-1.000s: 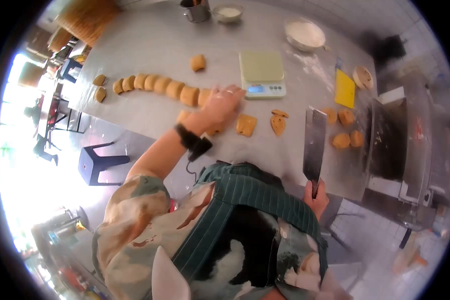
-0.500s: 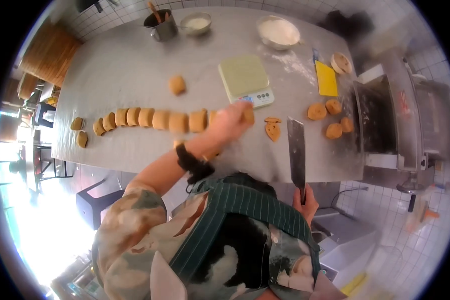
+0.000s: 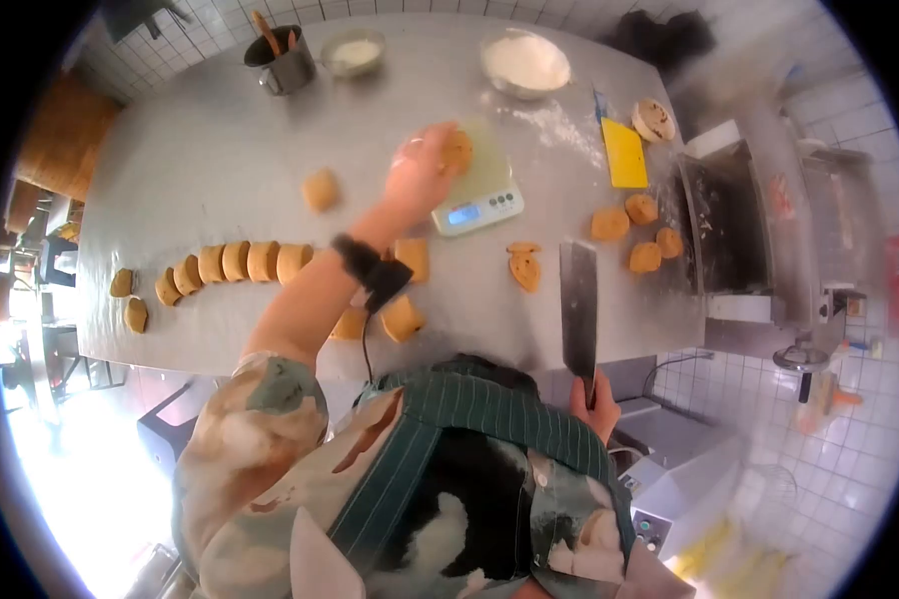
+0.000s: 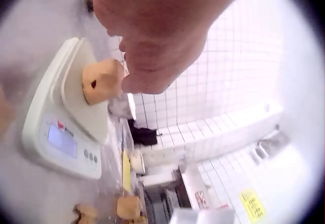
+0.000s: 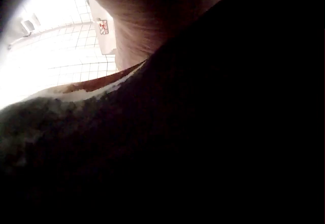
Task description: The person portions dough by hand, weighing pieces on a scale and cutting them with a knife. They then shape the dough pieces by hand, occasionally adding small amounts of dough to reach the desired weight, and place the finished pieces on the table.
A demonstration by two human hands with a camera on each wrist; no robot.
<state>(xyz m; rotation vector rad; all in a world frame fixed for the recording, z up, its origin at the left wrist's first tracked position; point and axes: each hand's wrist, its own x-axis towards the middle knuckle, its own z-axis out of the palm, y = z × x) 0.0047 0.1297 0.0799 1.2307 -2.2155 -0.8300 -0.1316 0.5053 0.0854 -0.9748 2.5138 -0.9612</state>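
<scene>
My left hand (image 3: pixel 422 170) is over the digital kitchen scale (image 3: pixel 479 210), its fingers at a tan dough piece (image 3: pixel 456 152) that has a dark spot in its side. In the left wrist view this dough piece (image 4: pixel 101 81) is at the scale's plate, held against the fingertips. Down at the table's front edge, my right hand (image 3: pixel 596 404) grips the handle of a cleaver (image 3: pixel 577 309), blade pointing away from me. A curved row of cut dough pieces (image 3: pixel 236 262) runs leftward, partly hidden by my left forearm. The right wrist view is mostly dark cloth.
One dough piece (image 3: pixel 321 190) lies alone left of the scale. Dough scraps (image 3: pixel 524 268) and several rounder dough pieces (image 3: pixel 609 224) lie to the right, near a yellow scraper (image 3: pixel 623 155). A flour bowl (image 3: pixel 525 62) and a metal pot (image 3: pixel 286 66) stand at the back.
My left hand has moved from the near end of the dough row up to the scale's plate with a dough piece. The right hand keeps its grip on the cleaver.
</scene>
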